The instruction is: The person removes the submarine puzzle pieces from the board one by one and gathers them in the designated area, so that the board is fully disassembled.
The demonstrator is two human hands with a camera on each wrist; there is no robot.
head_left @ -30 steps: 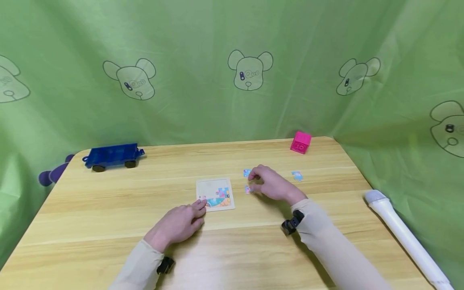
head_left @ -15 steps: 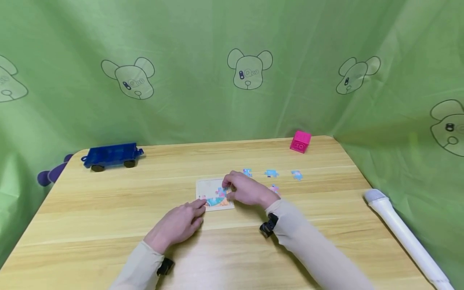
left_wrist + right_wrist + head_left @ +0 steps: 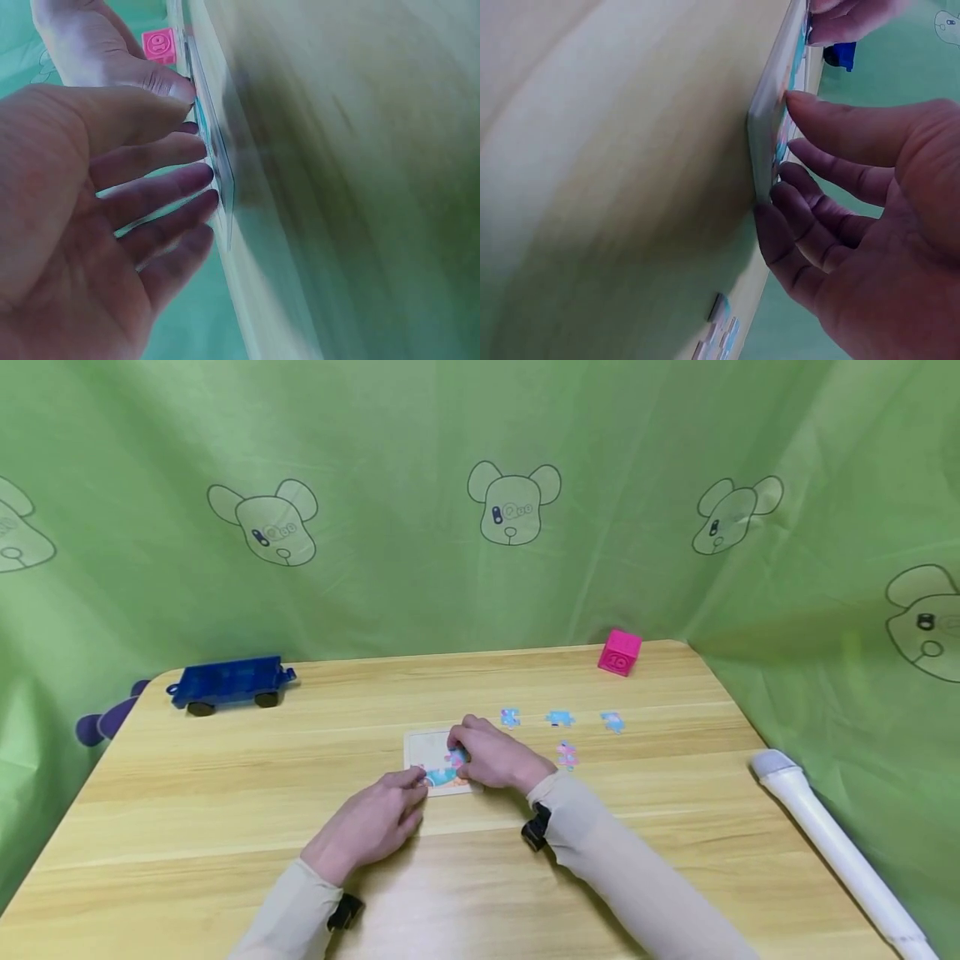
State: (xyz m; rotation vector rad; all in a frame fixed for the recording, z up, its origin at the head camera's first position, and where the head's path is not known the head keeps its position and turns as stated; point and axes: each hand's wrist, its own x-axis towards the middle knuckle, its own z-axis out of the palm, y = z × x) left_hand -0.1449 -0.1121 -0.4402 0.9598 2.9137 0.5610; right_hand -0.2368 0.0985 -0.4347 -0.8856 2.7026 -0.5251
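Observation:
A small square puzzle board (image 3: 429,745) lies mid-table, its lower part filled with coloured pieces and its upper left bare. My left hand (image 3: 369,820) rests its fairly straight fingertips on the board's lower left corner. Over the right side, my right hand (image 3: 497,758) bends its thumb and fingers about a puzzle piece (image 3: 783,139), mostly hidden by the fingers in the head view. From the right wrist, the thumb (image 3: 832,124) touches the board's face and the lower fingers reach its edge. Beside the hand lie loose puzzle pieces, one pink and blue (image 3: 567,755).
More loose pieces, including a blue one (image 3: 560,718), lie in a row behind the right hand. A pink block (image 3: 620,652) sits at the back right, a blue toy wagon (image 3: 231,683) at the back left. A white microphone (image 3: 832,843) lies along the right edge.
My right hand has moved left from the loose pieces onto the board, bringing the piece that lay nearest the board. The left hand has stayed on the board's corner.

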